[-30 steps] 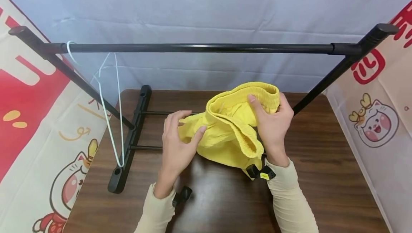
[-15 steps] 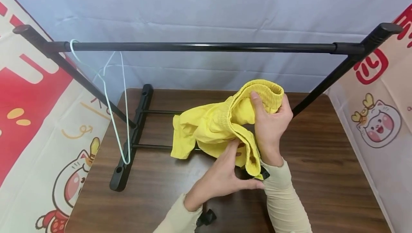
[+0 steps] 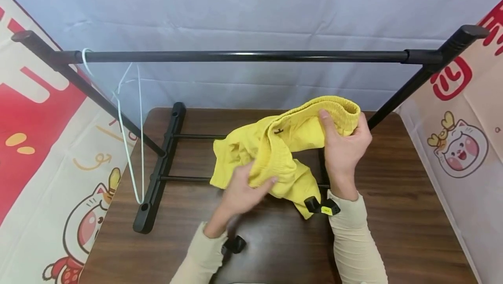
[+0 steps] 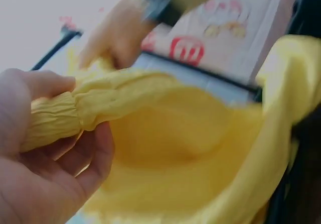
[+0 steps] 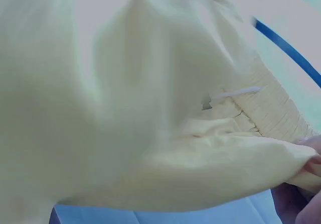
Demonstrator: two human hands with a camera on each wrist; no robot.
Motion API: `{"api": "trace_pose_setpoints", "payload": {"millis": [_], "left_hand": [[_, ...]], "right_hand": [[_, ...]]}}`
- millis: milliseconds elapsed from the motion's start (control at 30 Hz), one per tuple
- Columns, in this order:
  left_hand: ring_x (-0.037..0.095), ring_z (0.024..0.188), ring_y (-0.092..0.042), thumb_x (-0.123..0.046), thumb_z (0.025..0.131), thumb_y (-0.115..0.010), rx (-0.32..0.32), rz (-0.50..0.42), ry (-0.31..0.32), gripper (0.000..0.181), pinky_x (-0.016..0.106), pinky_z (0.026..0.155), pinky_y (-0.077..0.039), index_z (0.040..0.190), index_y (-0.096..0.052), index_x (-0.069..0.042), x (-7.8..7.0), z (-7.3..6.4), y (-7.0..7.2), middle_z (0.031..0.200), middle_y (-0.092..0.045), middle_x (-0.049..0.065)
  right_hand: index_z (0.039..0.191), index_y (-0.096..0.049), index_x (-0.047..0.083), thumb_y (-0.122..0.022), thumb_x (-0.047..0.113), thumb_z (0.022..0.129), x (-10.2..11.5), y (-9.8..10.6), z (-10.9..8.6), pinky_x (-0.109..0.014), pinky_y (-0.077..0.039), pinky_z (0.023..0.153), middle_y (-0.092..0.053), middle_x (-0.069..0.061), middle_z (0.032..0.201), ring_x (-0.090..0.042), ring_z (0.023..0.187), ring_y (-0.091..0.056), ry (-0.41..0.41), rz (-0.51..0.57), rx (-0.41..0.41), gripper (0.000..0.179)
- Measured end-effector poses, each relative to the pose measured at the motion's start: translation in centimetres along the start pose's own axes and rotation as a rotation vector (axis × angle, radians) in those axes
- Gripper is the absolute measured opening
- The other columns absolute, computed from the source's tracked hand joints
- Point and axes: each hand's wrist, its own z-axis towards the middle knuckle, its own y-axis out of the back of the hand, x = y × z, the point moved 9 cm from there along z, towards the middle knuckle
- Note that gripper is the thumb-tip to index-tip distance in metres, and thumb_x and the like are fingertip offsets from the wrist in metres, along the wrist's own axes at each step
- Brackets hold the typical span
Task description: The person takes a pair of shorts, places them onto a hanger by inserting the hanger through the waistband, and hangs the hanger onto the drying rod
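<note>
Yellow shorts with a gathered elastic waistband hang between my two hands above the table. My left hand grips the near part of the waistband; in the left wrist view its thumb lies over the band and the fingers curl below. My right hand pinches the band's far right end, thumb on the inner side. The waist opening is stretched between the hands, and a small dark mark shows inside it. One leg drapes left, the other toward my right wrist. Cloth fills most of the right wrist view.
A black garment rack stands over the table, its top bar running beyond the shorts. From the bar's left end hangs a white wire hanger. Printed cloths line both sides, and a pale cloth covers the back.
My left hand moved right beneath the waistband, then back left, now holding the band's near part. My right hand kept its grip and shifted slightly right. The waistband is pulled longer.
</note>
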Motion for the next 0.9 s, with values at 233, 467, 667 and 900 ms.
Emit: {"api": "trace_pose_setpoints", "payload": {"millis": [233, 467, 667, 900], "left_hand": [[0.011, 0.07, -0.064, -0.011, 0.094, -0.077, -0.229, 0.237, -0.03, 0.019, 0.025, 0.063, -0.054, 0.112, -0.078, -0.009, 0.3, 0.9, 7.4, 0.089, -0.077, 0.008], [0.022, 0.09, -0.074, 0.001, 0.093, -0.07, -0.415, 0.454, -0.141, 0.028, 0.036, 0.076, -0.058, 0.118, -0.078, -0.009, -1.6, 1.9, 12.2, 0.108, -0.079, 0.011], [0.033, 0.09, -0.073, -0.003, 0.099, -0.064, -0.597, 0.686, -0.244, 0.023, 0.048, 0.076, -0.055, 0.117, -0.078, -0.008, -4.6, 2.3, 14.8, 0.103, -0.078, 0.014], [0.035, 0.105, -0.072, 0.002, 0.101, -0.064, -0.706, 0.6, -0.367, 0.022, 0.046, 0.092, -0.059, 0.119, -0.076, -0.002, -7.9, 2.6, 16.1, 0.11, -0.076, 0.02]], "right_hand": [[0.106, -0.073, -0.001, -0.086, 0.001, 0.083, 1.3, 0.8, 0.4, -0.02, -0.059, 0.07, -0.073, -0.002, 0.093, -0.011, 0.078, -0.071, 0.029, 0.018, 0.0, 0.026], [0.1, -0.072, -0.013, -0.089, 0.001, 0.08, 2.1, 1.1, 0.5, -0.023, -0.051, 0.071, -0.073, 0.008, 0.09, -0.008, 0.079, -0.066, 0.135, -0.085, 0.05, 0.029], [0.094, -0.074, -0.013, -0.094, 0.003, 0.074, 1.9, 1.8, 0.8, -0.022, -0.049, 0.073, -0.073, 0.014, 0.087, -0.006, 0.078, -0.065, 0.234, -0.175, 0.075, 0.033], [0.075, -0.068, -0.014, -0.096, 0.046, 0.073, 4.4, 2.3, 0.5, -0.016, -0.037, 0.066, -0.064, 0.007, 0.07, 0.0, 0.066, -0.051, 0.381, -0.204, -0.032, 0.066]]}}
